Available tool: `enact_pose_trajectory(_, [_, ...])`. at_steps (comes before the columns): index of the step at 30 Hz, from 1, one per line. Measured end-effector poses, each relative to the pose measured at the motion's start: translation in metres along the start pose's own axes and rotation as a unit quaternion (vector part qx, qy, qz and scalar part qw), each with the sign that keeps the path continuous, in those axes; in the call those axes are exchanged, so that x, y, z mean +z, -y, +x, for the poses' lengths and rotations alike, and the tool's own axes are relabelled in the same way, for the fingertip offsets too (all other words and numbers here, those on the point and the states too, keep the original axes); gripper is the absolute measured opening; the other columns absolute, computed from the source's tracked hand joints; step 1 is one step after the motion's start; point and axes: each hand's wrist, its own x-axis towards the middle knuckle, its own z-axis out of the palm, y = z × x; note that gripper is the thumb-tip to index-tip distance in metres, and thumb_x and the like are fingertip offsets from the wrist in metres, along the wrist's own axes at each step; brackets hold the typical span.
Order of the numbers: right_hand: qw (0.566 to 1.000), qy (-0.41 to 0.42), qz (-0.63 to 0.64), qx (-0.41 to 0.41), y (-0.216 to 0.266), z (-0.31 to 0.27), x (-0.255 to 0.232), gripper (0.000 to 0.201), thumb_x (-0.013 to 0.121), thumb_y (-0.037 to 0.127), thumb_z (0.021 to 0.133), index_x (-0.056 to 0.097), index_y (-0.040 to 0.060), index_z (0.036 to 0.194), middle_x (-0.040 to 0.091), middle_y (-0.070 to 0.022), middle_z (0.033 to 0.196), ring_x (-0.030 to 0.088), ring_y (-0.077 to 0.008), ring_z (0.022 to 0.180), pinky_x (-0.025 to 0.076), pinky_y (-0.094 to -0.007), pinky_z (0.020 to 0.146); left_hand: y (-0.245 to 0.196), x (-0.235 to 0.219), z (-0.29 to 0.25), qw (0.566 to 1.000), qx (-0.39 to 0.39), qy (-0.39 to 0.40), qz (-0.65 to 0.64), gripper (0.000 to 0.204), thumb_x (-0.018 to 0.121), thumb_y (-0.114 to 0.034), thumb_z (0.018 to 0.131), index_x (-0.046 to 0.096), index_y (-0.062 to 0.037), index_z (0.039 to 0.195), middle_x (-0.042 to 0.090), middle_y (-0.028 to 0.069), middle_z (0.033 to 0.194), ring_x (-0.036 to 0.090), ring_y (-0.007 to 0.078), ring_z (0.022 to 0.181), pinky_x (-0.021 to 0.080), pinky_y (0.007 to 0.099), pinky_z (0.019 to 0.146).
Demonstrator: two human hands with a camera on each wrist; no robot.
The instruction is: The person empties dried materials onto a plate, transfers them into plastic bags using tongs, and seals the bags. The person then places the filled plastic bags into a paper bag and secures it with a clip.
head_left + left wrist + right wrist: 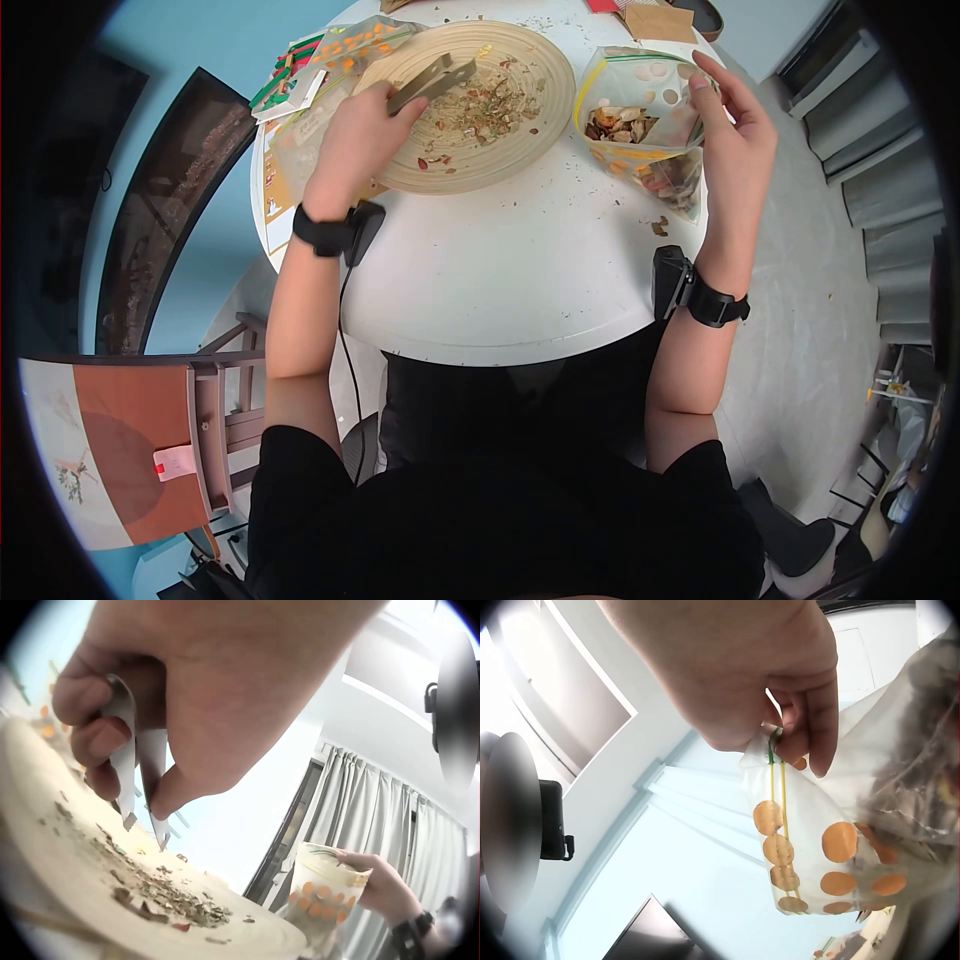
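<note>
My left hand [362, 142] grips metal tongs [432, 84] over the left part of a round, pale plate [440, 174]. Dried, crumbled bits [485, 112] lie scattered across the plate's middle. In the left wrist view the tips of the tongs [127, 796] stand slightly apart close above the plate, with nothing between them. To the right stands an unsealed zip bag [840, 862] with orange dots, partly filled with brownish dried pieces [622, 125]. My right hand [742, 135] pinches the bag's top edge between thumb and fingers.
Another orange-dotted bag [365, 40] lies behind the left hand, beside a box with red and green items [290, 78]. Small crumbs [660, 226] dot the white table [500, 280] near the standing bag. A brown paper piece [658, 22] and a dark bowl [708, 18] are at the back right.
</note>
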Motion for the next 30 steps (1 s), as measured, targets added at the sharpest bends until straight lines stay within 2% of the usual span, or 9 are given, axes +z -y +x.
enact_pose_trajectory(5, [1.0,0.003,0.014,0.011,0.001,0.003,0.001,0.032,0.071,0.021,0.094,0.076,0.0073,0.123,0.055,0.0058,0.079,0.062,-0.0057,0.07,0.048,-0.0218,0.066,-0.005,0.025,0.04,1.0,0.026,0.011,0.014,0.052,0.069,-0.046,0.093,0.069,0.006,0.092,0.07,0.026,0.082,0.07,0.0432,0.084,0.054,0.0473,0.077])
enact_pose_trajectory(8, [1.0,-0.003,0.02,0.001,0.002,0.005,0.003,0.035,0.072,0.025,0.092,0.076,0.0054,0.12,0.061,0.0026,0.081,0.064,-0.0084,0.067,0.05,-0.0236,0.063,-0.007,0.029,0.049,0.997,0.03,0.04,0.052,0.054,0.07,-0.046,0.093,0.07,0.0065,0.105,0.072,0.0247,0.089,0.071,0.0374,0.085,0.054,0.0429,0.077])
enact_pose_trajectory(11, [1.0,-0.013,0.017,0.014,0.002,0.006,0.008,0.029,0.073,0.019,0.095,0.077,0.0091,0.122,0.057,0.0077,0.079,0.05,-0.0018,0.073,0.036,-0.0202,0.063,-0.003,0.033,0.056,0.993,0.052,0.038,0.097,0.053,0.07,-0.045,0.093,0.07,0.0062,0.104,0.072,0.0231,0.086,0.071,0.0367,0.082,0.053,0.0428,0.076])
enact_pose_trajectory(14, [1.0,-0.012,0.021,0.013,0.002,0.006,0.01,0.029,0.073,0.018,0.095,0.077,0.0096,0.122,0.057,0.0082,0.078,0.049,-0.0016,0.073,0.036,-0.0203,0.062,0.004,0.036,0.062,0.992,0.076,0.019,0.095,0.049,0.069,-0.044,0.093,0.071,0.0047,0.093,0.072,0.024,0.085,0.071,0.0411,0.086,0.055,0.048,0.079])
enact_pose_trajectory(17, [0.999,-0.011,0.032,0.002,0.004,0.005,0.012,0.028,0.073,0.019,0.094,0.078,0.0097,0.121,0.057,0.0084,0.078,0.049,-0.0014,0.072,0.035,-0.0205,0.062,0.004,0.031,0.065,0.995,0.059,0.05,0.067,0.046,0.07,-0.042,0.092,0.073,0.0033,0.097,0.073,0.0232,0.085,0.071,0.0397,0.084,0.055,0.0461,0.078])
enact_pose_trajectory(20, [0.999,-0.009,0.041,0.003,0.003,0.006,0.015,0.028,0.073,0.019,0.094,0.078,0.0096,0.121,0.057,0.0081,0.078,0.05,-0.0012,0.073,0.036,-0.0206,0.061,0.003,0.024,0.067,0.995,0.035,0.091,0.037,0.047,0.07,-0.044,0.094,0.071,0.0026,0.099,0.068,0.0123,0.072,0.068,0.0233,0.07,0.051,0.0373,0.069])
enact_pose_trajectory(23, [1.0,-0.009,0.015,0.012,0.006,0.006,0.016,0.028,0.073,0.019,0.094,0.078,0.0098,0.121,0.058,0.0077,0.078,0.051,-0.0014,0.073,0.036,-0.0204,0.062,0.003,0.013,0.061,0.997,0.037,0.074,0.009,0.044,0.069,-0.044,0.096,0.069,-0.0001,0.092,0.063,0.0051,0.067,0.06,0.0139,0.062,0.046,0.0307,0.062])
enact_pose_trajectory(26, [0.999,-0.008,0.035,0.009,0.006,0.005,0.018,0.028,0.073,0.02,0.095,0.078,0.0097,0.121,0.059,0.0067,0.079,0.052,-0.0023,0.074,0.038,-0.0208,0.063,0.0,-0.017,0.05,0.99,0.055,0.08,-0.1,0.038,0.068,-0.039,0.099,0.065,-0.0033,0.087,0.056,-0.0011,0.064,0.05,0.0079,0.059,0.04,0.0263,0.058])
enact_pose_trajectory(30, [0.998,0.008,0.06,0.01,-0.002,0.01,0.021,0.028,0.073,0.019,0.095,0.077,0.0087,0.121,0.06,0.0053,0.08,0.054,-0.0032,0.076,0.04,-0.0213,0.065,-0.029,-0.058,0.027,0.979,0.08,0.063,-0.176,0.033,0.068,-0.034,0.1,0.062,-0.005,0.086,0.051,-0.0047,0.066,0.045,0.0051,0.061,0.037,0.0244,0.057])
